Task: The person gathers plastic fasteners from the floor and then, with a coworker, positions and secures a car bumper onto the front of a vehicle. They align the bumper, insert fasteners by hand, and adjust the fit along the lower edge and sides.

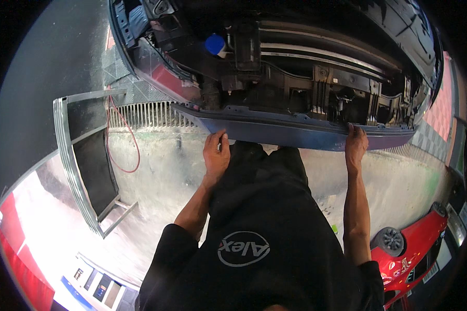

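A long dark-blue bumper (280, 132) runs across the front of a car whose body stands open above it. At the bumper's left part, my left hand (217, 150) has its fingers bent against the near edge, with the thumb on the right side; the fingertips are partly hidden. Farther right, my right hand (356, 145) grips the bumper, its fingers reaching up over the face to the top edge. Behind the bumper lie dark inner parts, two metal bars (321, 56) and a blue round cap (215, 44).
On the left stands a metal frame with a dark panel (93, 155), beside a thin red hose (132, 155). A floor grating (150, 114) passes under the car. A red car (410, 249) is at lower right. The floor (161, 181) is worn concrete.
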Motion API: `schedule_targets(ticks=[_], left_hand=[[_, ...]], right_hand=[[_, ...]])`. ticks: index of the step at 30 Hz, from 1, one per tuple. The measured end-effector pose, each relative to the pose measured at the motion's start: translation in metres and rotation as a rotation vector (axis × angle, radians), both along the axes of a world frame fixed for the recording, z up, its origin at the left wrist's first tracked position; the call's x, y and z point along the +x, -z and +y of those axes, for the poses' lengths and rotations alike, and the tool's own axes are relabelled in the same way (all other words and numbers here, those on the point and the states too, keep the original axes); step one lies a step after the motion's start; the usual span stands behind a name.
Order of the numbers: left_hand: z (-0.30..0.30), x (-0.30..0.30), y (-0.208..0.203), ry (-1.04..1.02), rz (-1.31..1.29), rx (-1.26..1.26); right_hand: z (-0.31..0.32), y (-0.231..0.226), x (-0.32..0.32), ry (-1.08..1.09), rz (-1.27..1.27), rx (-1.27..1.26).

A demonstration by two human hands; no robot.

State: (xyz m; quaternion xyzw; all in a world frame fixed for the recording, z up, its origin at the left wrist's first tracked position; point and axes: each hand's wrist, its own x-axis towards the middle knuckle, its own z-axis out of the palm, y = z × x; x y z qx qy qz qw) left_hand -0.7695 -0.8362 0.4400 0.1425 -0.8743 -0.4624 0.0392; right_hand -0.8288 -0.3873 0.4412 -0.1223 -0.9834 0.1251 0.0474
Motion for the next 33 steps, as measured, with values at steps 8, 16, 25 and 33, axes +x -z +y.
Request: schedule_targets(ticks=[8, 16, 25, 33], left_hand=[[-0.005, 0.012, 0.006, -0.037, 0.019, 0.006], [-0.008, 0.008, 0.006, -0.053, 0.044, 0.028], [-0.006, -0.058, -0.001, 0.157, 0.139, -0.383], [-0.011, -0.089, 0.007, 0.239, -0.098, -0.385]], right_hand=[[0.014, 0.016, -0.001, 0.037, -0.077, 0.056], [0.009, 0.001, -0.007, -0.039, -0.133, 0.048], [0.000, -0.002, -0.006, 0.043, -0.092, -0.033], [0.004, -0.001, -0.004, -0.028, -0.140, 0.009]])
